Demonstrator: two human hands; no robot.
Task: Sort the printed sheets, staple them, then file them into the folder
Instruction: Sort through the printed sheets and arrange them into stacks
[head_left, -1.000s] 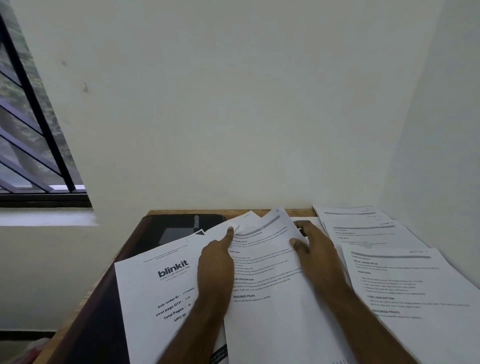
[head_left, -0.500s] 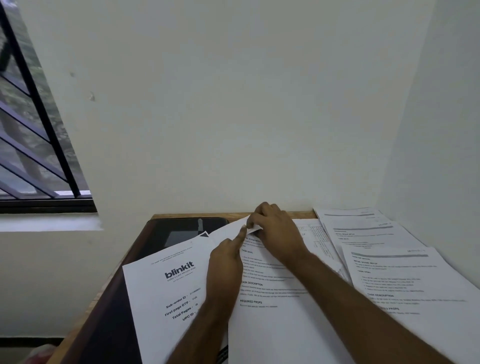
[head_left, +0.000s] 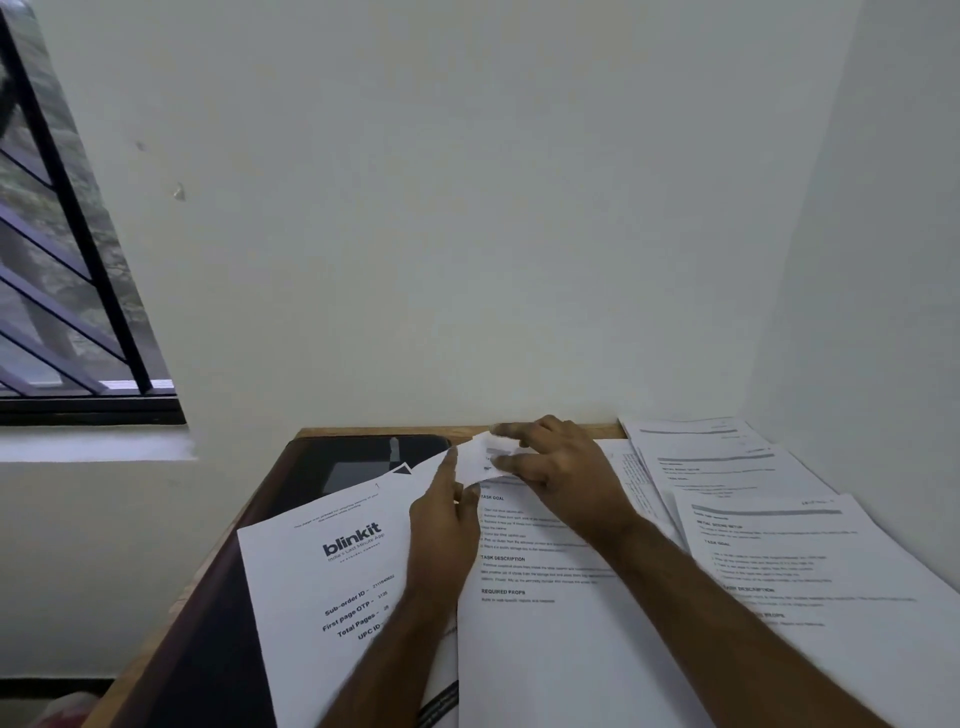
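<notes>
A middle printed sheet (head_left: 540, 613) lies on the desk in front of me, its top left corner curled up. My right hand (head_left: 566, 473) reaches across and pinches that corner between thumb and fingers. My left hand (head_left: 444, 525) rests on the sheet's left edge, index finger stretched up to the same corner. A cover sheet printed "blinkit" (head_left: 332, 587) lies to the left, partly under my left hand. More printed sheets (head_left: 810, 561) lie to the right, with another (head_left: 711, 457) behind them. No stapler is in view.
A dark folder or pad (head_left: 358, 462) lies at the back left of the wooden desk (head_left: 395, 432), partly under the papers. White walls close in behind and on the right. A barred window (head_left: 62, 291) is at the left.
My right hand moved left from the sheet's right side to its top left corner and lifted that corner. My left hand stayed on the left edge.
</notes>
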